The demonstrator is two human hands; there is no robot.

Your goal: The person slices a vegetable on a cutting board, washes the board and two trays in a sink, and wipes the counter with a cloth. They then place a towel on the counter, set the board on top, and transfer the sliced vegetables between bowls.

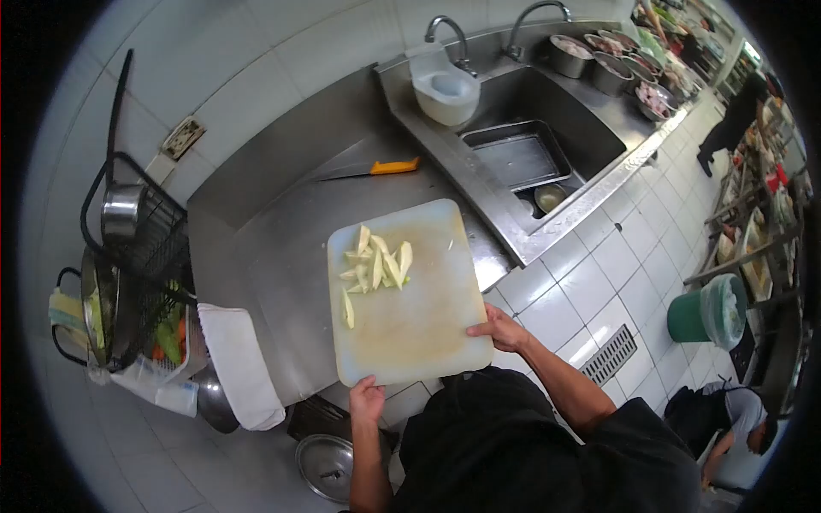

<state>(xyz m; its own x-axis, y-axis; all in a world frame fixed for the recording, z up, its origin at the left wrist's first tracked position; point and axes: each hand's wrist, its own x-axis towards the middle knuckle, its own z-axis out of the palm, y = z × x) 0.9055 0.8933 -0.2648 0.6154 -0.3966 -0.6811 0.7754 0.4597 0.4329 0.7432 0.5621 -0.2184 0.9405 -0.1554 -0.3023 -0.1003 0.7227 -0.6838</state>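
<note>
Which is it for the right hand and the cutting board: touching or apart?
Touching. The head view shows it: the right hand holds the cutting board at its edge, the thumb lying over the top face.

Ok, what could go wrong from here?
1. The cut pieces lie loose toward the far left of the cutting board; a tilt might slide them off.
2. The left hand and right hand hold its near part, so the far end could dip.
3. The knife lies beyond it on the counter; the board might knock it.
</note>
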